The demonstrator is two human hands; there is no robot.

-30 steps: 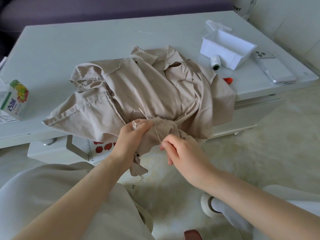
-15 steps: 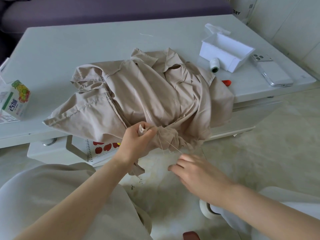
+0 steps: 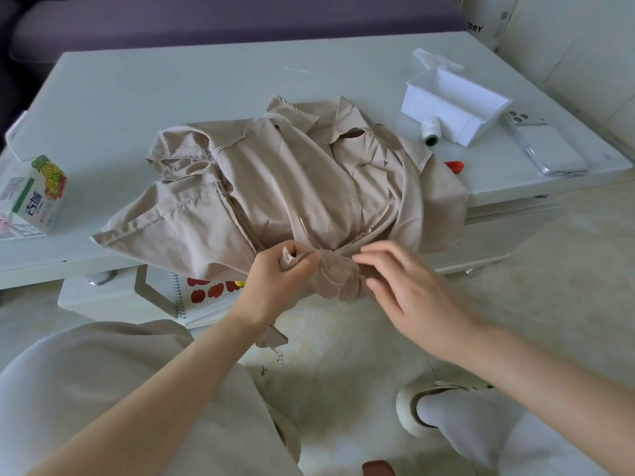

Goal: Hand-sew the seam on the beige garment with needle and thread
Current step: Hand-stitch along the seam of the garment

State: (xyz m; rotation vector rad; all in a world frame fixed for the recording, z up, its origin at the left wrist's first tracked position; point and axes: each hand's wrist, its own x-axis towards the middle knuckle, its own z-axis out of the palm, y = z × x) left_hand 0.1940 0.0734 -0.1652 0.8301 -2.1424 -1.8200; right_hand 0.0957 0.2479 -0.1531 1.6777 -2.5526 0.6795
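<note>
Left hand [image 3: 278, 280] is gripping a bunched fold of the beige garment [image 3: 285, 187], which is draping over the table [image 3: 137, 97] edge at 6 o'clock. Right hand [image 3: 409, 290] is hovering at the bunch's 3 o'clock, fingers loose, holding nothing.

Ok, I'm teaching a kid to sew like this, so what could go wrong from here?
1. What looks like the needle sticks out of the beige garment just above the left hand, with neither hand holding it; the open right hand could get pricked reaching in, or the needle might slip out.
2. The garment overhangs the table edge, bunched in the left hand; a hard tug might drag it off.
</note>
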